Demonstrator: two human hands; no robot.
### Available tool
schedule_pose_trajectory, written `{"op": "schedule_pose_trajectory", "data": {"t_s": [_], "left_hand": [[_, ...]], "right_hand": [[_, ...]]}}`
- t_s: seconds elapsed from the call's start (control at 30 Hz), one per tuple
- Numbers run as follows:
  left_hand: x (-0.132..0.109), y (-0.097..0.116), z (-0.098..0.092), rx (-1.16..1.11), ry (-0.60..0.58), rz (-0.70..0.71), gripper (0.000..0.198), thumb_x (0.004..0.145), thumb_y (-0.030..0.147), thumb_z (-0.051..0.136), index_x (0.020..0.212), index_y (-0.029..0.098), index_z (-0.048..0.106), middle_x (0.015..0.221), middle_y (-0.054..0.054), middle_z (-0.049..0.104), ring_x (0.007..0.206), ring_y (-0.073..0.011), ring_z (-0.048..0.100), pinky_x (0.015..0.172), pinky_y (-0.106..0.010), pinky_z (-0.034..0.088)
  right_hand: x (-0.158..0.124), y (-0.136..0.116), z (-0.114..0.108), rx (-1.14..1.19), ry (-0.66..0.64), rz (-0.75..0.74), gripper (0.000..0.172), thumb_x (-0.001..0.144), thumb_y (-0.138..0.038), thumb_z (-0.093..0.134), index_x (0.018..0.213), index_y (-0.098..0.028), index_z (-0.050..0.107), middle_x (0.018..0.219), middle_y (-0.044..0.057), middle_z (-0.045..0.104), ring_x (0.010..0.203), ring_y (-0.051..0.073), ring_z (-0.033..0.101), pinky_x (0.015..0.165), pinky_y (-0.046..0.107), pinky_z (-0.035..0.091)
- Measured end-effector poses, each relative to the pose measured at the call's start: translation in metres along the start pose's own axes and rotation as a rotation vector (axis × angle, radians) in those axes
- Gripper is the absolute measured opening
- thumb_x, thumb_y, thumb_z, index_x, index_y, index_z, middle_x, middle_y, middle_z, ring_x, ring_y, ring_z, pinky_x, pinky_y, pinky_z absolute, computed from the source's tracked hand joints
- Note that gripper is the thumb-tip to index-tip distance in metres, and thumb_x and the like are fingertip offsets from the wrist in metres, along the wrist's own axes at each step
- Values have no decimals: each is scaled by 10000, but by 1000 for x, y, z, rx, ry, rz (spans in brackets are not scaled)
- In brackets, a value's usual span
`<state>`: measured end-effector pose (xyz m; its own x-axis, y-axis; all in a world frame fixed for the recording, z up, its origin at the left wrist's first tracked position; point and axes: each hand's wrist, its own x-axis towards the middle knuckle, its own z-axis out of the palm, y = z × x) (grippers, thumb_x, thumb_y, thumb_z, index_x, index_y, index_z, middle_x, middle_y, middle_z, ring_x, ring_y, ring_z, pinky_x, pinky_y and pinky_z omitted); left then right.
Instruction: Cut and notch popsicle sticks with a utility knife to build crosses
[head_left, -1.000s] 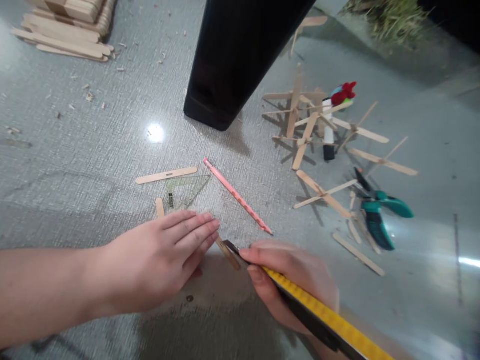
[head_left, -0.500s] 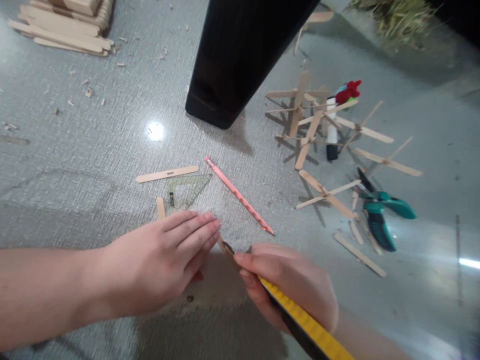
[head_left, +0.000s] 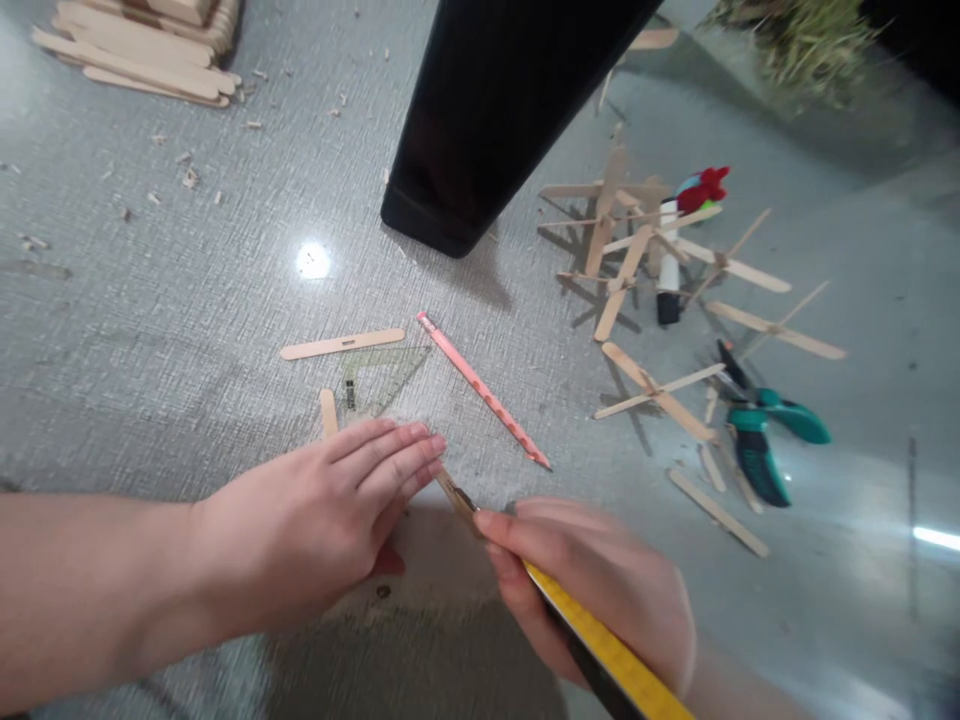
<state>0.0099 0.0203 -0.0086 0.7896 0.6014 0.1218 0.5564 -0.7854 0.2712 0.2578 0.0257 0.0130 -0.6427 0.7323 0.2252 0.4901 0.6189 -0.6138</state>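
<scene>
My left hand (head_left: 341, 500) presses down with its fingers together on a wooden craft stick (head_left: 448, 487), whose end juts out past the fingertips; the rest is hidden under the hand. In my right hand (head_left: 592, 580) is a yellow and black utility knife (head_left: 619, 650), its blade tip lying against the stick's exposed end. Above my left hand lie a clear set square (head_left: 367, 365), a craft stick with a small slot (head_left: 341, 344) and another craft stick (head_left: 328, 412), partly covered by the hand. A pink pencil (head_left: 484, 390) rests ahead of both hands.
A tall black object (head_left: 495, 120) stands at the top centre. To the right are crossed stick pieces (head_left: 652, 388), teal-handled pliers (head_left: 761, 440) and a loose stick (head_left: 718, 512). Stacked craft sticks (head_left: 142, 60) lie at top left, near scattered wood shavings (head_left: 190, 178). Dry grass (head_left: 806, 45) is at top right.
The view has shifted slightly, moving most things a little to the right. My right hand and the knife have drawn slightly back from my left fingertips, with the blade still at the stick.
</scene>
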Motion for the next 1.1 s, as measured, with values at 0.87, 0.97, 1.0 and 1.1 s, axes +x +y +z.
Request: {"op": "schedule_pose_trajectory", "data": {"t_s": [0.87, 0.97, 1.0, 1.1], "left_hand": [[3, 1, -4, 27, 10, -1, 717, 850, 540, 731, 1345, 36, 605, 1464, -124, 564, 1332, -266, 566, 1164, -377, 369], [3, 1, -3, 24, 12, -6, 711, 862, 544, 716, 1349, 38, 603, 1469, -122, 559, 1334, -265, 565, 1168, -375, 375], [3, 1, -2, 23, 10, -7, 700, 871, 539, 707, 1347, 36, 604, 1470, -123, 558, 1335, -264, 565, 1170, -375, 376], [2, 1, -1, 16, 7, -2, 663, 918, 516, 652, 1360, 27, 590, 1487, -134, 542, 1358, -270, 545, 1188, -381, 366]], "right_hand": [[0, 5, 12, 86, 90, -17, 191, 925, -90, 504, 1073, -180, 584, 597, -41, 550, 484, 115, 507, 504, 243, 473], [1, 6, 12, 99, 81, -19, 221, 909, -68, 502, 1080, -183, 581, 605, -42, 546, 485, 113, 490, 505, 239, 472], [1, 6, 12, 99, 80, -22, 227, 906, -64, 500, 1080, -186, 579, 606, -41, 551, 485, 114, 496, 507, 240, 475], [1, 6, 10, 104, 66, -5, 247, 902, -57, 498, 1090, -199, 573, 598, -45, 562, 479, 120, 520, 509, 247, 476]]}}
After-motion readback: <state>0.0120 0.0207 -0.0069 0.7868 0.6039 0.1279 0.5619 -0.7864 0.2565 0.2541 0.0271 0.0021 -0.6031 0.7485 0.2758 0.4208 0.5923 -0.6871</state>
